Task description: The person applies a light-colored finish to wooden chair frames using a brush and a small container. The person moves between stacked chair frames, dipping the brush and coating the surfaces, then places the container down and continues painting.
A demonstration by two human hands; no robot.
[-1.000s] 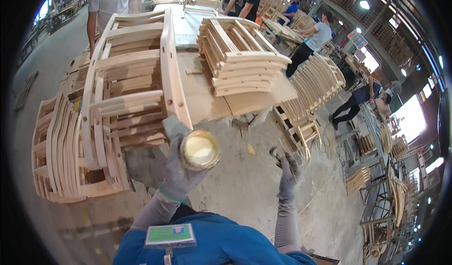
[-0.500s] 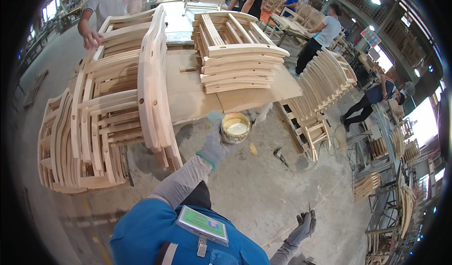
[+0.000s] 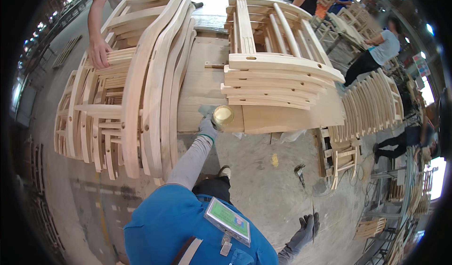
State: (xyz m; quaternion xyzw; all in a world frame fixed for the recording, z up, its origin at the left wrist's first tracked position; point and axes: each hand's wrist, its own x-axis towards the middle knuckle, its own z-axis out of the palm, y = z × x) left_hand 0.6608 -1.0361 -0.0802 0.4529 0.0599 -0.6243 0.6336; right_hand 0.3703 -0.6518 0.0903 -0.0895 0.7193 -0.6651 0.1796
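Observation:
Wrapped in a grey glove, my left hand (image 3: pixel 207 126) grips a small round can (image 3: pixel 229 123) with cream-coloured liquid in it, close to the near edge of a cardboard-topped table (image 3: pixel 200 95). Low at the right, away from the table, my right hand (image 3: pixel 305 231) in a darker glove is closed on a thin stick (image 3: pixel 313 218) held upright; its tip is too fine to make out. Stacked curved wooden chair frames (image 3: pixel 136 90) rise left of the can. Another pile of wooden frames (image 3: pixel 278 83) lies on the table beyond it, to the right.
Across the left stack, a person's bare hand (image 3: pixel 99 52) rests on the wood. More curved frames (image 3: pixel 369 105) stand on a pallet at the right. A dark tool with a hose (image 3: pixel 300 171) lies on the concrete floor (image 3: pixel 254 180). Other people work further off.
I have come closer to the table and frames. The can in my left hand has shifted slightly left and up in view. The other person's hand has come down onto the left stack.

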